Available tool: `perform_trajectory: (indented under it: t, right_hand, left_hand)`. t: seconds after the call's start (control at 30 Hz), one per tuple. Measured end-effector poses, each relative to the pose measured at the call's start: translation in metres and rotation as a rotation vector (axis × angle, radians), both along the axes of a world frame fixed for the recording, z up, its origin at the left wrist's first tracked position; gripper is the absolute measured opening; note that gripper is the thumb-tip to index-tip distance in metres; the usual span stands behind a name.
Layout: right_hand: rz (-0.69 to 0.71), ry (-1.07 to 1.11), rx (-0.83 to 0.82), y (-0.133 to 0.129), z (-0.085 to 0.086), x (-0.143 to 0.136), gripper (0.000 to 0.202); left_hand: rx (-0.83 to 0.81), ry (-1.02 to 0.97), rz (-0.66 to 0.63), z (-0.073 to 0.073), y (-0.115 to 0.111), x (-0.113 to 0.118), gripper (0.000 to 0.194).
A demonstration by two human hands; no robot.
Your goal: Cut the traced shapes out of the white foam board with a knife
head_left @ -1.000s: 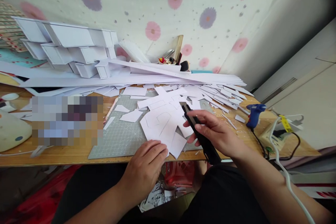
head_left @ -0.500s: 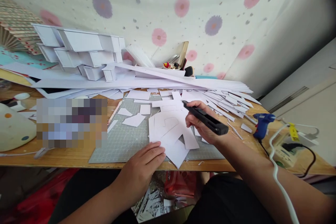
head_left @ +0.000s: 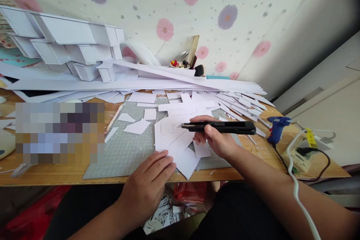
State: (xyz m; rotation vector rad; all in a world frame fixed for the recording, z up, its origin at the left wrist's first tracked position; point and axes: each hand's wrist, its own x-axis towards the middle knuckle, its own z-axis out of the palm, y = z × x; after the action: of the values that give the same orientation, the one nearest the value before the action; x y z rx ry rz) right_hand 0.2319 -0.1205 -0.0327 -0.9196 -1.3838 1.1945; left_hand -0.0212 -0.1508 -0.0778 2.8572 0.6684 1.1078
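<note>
Now the right hand (head_left: 216,140) grips a black utility knife (head_left: 222,127) that has swung from pointing away to lying level, tip to the left, just above the white card pieces (head_left: 174,135) on the cutting mat (head_left: 123,150). Its blade is too small to make out. The left hand (head_left: 149,183) still presses flat on the nearest card, fingers spread, steadying the stack.

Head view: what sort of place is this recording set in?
Likely a home craft desk: a cutting mat strewn with white card pieces, a glue gun, stacked white card models against a flowered wall covering.
</note>
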Motion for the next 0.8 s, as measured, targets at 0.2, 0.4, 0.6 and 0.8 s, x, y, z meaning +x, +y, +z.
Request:
perform_trajectory:
  t: [0.2, 0.4, 0.6, 0.8]
  right_hand:
    - [-0.038, -0.288, -0.004, -0.009, 0.004, -0.012, 0.030]
    - [0.002, -0.358, 0.081, -0.008, 0.003, -0.021, 0.028]
    - [0.049, -0.453, 0.097, -0.009, 0.003, -0.020, 0.026]
    - [0.084, -0.478, 0.099, -0.012, 0.006, -0.020, 0.025]
  left_hand:
    - [-0.034, -0.025, 0.021, -0.001, -0.003, 0.002, 0.028]
    - [-0.021, -0.036, 0.038, 0.001, -0.003, 0.006, 0.026]
    - [-0.018, -0.027, 0.040, 0.002, -0.004, 0.004, 0.026]
    - [0.033, 0.007, 0.040, -0.001, -0.004, 0.002, 0.029]
